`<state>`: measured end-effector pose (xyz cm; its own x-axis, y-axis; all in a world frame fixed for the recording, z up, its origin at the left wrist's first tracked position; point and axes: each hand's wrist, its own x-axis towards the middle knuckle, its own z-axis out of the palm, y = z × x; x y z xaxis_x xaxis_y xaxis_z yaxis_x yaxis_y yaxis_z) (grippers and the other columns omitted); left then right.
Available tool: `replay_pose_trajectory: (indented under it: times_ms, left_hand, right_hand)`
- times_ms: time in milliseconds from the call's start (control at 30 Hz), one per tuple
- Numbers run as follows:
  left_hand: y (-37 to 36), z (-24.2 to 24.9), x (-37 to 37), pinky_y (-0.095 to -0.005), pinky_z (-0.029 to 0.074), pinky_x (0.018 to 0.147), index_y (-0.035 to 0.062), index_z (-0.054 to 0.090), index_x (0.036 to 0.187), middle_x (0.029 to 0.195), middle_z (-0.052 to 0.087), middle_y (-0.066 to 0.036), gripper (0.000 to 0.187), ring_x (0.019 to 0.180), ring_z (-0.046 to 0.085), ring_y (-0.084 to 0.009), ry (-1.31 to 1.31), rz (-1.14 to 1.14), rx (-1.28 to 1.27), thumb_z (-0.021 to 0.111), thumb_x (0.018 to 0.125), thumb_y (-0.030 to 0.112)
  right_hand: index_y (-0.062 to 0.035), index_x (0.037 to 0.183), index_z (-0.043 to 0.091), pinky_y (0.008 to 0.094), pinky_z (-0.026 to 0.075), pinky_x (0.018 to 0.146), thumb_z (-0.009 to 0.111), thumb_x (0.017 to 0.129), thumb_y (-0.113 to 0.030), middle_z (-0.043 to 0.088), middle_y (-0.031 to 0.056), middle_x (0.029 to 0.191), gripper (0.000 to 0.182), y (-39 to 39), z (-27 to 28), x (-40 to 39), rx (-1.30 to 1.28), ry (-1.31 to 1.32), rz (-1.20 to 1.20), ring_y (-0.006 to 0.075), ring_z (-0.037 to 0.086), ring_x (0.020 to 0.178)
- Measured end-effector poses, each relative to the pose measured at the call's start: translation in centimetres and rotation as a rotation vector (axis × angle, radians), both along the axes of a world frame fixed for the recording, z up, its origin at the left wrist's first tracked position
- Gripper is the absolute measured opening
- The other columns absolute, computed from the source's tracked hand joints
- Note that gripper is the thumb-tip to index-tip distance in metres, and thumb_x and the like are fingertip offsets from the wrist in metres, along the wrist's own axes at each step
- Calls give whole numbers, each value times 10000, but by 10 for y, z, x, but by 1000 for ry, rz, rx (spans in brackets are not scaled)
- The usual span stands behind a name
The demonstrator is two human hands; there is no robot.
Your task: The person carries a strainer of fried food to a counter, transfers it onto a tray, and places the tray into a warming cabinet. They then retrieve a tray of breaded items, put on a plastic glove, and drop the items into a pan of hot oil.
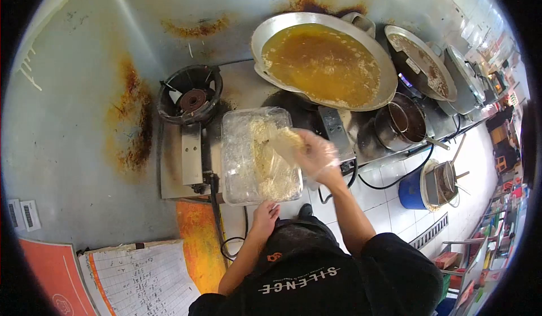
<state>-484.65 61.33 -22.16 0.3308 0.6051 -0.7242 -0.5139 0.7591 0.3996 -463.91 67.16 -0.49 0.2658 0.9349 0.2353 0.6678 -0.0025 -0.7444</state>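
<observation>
A clear plastic tub (pixel 237 163) with pale crumbs or flour (pixel 276 186) inside sits on the metal counter. My right hand (pixel 316 155), in a thin clear plastic glove, is over the tub's right side. Its fingers are closed on a crumb-coated piece (pixel 289 139), whose exact kind I cannot make out; some blur covers it. At the tub's near edge is my bare left hand (pixel 265 217), its fingers curled against the rim. Whether they grip the rim is hard to tell.
A large wok of oil (pixel 322 62) stands behind to the right, with a second pan (pixel 423 67) and a small pot (pixel 401 121) beyond. An unlit burner (pixel 192 98) is at left. A blue bucket (pixel 414 190) stands on the floor; handwritten sheets (pixel 147 282) lie lower left.
</observation>
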Motion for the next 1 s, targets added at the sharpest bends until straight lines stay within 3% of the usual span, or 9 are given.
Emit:
replay_pose_trajectory:
  times_ms: [67,267,367,633,700,733,833,933,1000]
  left_hand:
    - [1,2,-1,-350,500,880,-29,513,1073,1078,543,-135,249,1031,586,-284,19,55,-16,562,907,151]
    - [2,16,-1,-332,483,797,18,531,1081,1056,536,-96,282,934,576,-235,113,124,-44,614,865,180]
    - [7,22,-2,-332,474,810,79,520,976,928,490,-72,164,870,524,-210,172,214,-133,600,865,169]
    - [27,10,3,-338,433,779,80,523,1073,1006,485,-41,330,819,515,-165,261,337,-250,639,811,244]
    - [25,4,1,-354,443,752,74,527,1057,968,500,-50,276,793,512,-185,199,421,-230,616,819,184]
    - [23,2,2,-351,447,741,68,533,1058,936,503,-50,263,784,514,-191,227,434,-180,613,822,155]
    - [9,-34,-4,-330,463,707,60,533,1041,871,522,-47,214,777,532,-195,373,402,58,612,842,71]
    - [14,-11,6,-309,486,722,95,459,1059,963,519,-40,235,847,543,-178,296,558,30,624,893,72]
    - [14,1,6,-334,487,761,104,429,1071,991,514,-41,258,876,549,-179,320,540,104,614,905,35]
  right_hand:
    - [-61,1192,640,320,540,750,652,819,-151,709,128,956,384,-16,54,13,31,199,9,189,691,838]
    - [-68,1188,643,342,533,809,629,823,-157,704,149,1004,375,14,157,64,420,-162,7,247,694,922]
    - [-97,1171,652,382,508,907,617,818,-220,689,152,1090,376,68,181,61,182,-411,-17,315,655,1034]
    - [-52,1133,663,430,450,981,564,824,-224,651,189,1158,367,246,119,59,-489,-1095,283,337,595,1137]
    - [-35,1089,675,415,479,934,570,867,-242,671,184,1109,321,242,120,72,-7,-1062,255,333,622,1083]
    - [-70,1142,665,403,534,832,613,860,-170,670,165,1093,304,209,134,64,302,-726,190,299,660,977]
    - [-50,961,709,367,529,743,632,876,-219,703,141,856,205,103,199,3,259,-302,193,259,681,780]
    - [-42,885,678,378,521,680,630,855,-182,678,151,814,151,50,146,-37,143,-124,436,276,655,717]
    - [-53,902,673,422,530,677,613,834,-142,681,170,850,128,48,70,-56,87,-464,617,335,664,753]
